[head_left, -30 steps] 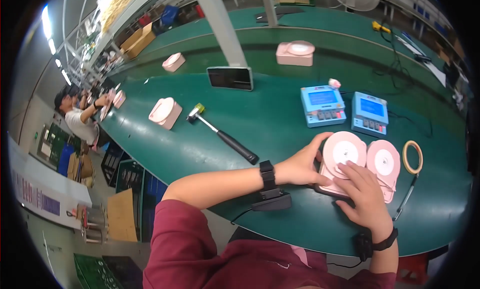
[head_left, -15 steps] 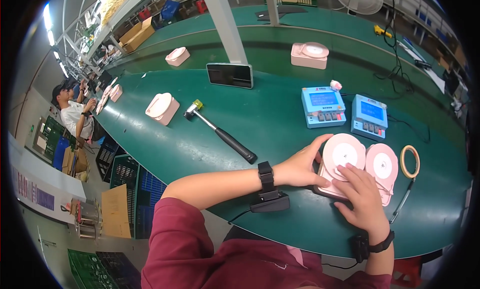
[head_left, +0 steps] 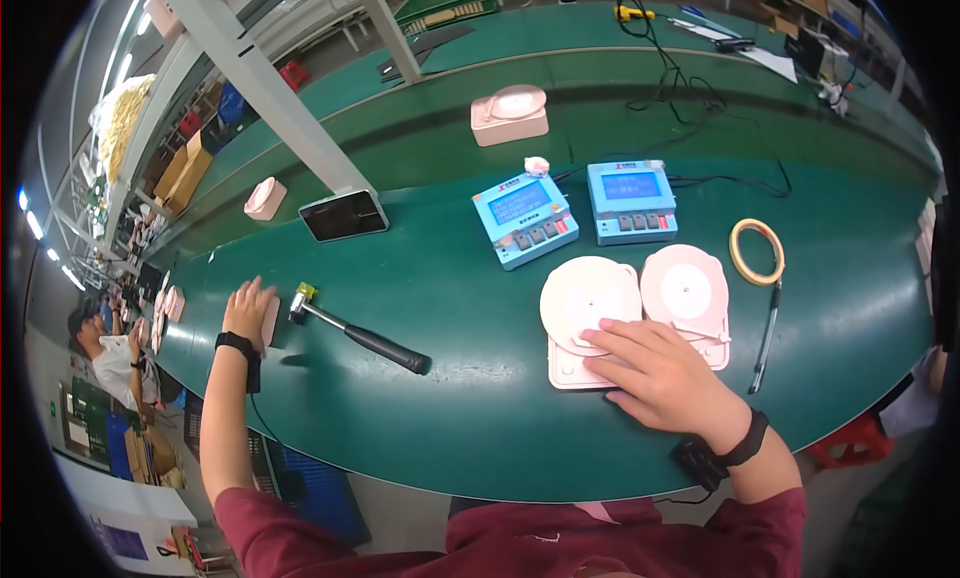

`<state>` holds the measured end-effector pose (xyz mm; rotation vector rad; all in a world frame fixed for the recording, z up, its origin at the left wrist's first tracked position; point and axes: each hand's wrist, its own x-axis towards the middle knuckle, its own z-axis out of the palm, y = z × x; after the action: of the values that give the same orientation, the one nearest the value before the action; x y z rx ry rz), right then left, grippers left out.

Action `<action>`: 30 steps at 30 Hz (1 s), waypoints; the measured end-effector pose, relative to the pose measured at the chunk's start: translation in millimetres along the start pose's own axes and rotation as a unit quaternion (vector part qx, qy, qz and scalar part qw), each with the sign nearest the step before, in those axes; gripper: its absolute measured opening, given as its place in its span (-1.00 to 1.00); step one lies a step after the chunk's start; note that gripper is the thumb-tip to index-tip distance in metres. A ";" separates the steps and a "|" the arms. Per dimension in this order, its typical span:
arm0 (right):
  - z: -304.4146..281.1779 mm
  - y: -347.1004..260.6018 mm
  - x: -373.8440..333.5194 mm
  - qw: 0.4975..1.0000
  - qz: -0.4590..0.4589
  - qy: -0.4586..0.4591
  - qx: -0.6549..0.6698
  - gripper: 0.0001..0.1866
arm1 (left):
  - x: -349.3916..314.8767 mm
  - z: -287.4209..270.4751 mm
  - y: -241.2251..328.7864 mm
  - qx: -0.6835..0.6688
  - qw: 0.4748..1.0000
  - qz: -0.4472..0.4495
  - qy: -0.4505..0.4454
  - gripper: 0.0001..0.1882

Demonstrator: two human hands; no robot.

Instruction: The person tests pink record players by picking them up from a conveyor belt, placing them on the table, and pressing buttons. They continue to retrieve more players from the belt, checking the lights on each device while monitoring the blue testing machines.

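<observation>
My right hand lies on a pale pink toy record player with a round white disc. Its fingers stretch over the disc's lower edge, and the box stays on the table. Touching that one's right side is a second pink toy record player. Far to the left, my left hand is around another pink toy record player; the fingers hide most of it. A hammer with a black grip and a yellow-tipped head lies just right of that hand. Black bands circle both wrists.
Two blue testers with screens, one a separate blue unit, stand behind the record players. A tape roll and a pen lie right. A phone leans by a post. Another person sits far left.
My left hand has left the record player under my right hand and moved far left onto another one. My right hand stays on the disc. The view has turned, shifting the scene.
</observation>
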<state>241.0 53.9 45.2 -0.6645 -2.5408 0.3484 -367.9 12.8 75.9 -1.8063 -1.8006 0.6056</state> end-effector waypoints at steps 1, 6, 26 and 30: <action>0.7 1.6 -1.0 1.000 -0.005 0.006 -0.004 -0.51 | -2.8 19.5 -7.7 0.036 0.999 0.040 -0.009 -0.24; 5.4 2.3 -1.2 0.999 -0.019 0.025 0.002 -0.55 | 3.9 71.5 -43.5 0.121 0.984 0.127 0.042 -0.14; 5.5 6.2 -5.0 0.997 -0.009 0.056 0.050 -0.65 | 71.3 -255.0 180.2 -0.460 0.886 0.047 -0.042 -0.15; 9.0 7.4 -9.8 0.995 -0.017 0.069 0.066 -0.71 | 123.0 -257.9 206.8 -0.277 0.931 0.063 -0.231 -0.05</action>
<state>246.7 54.0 31.1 -0.5734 -2.3717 0.4390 -41.8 126.6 147.2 -2.3094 -2.3613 0.6554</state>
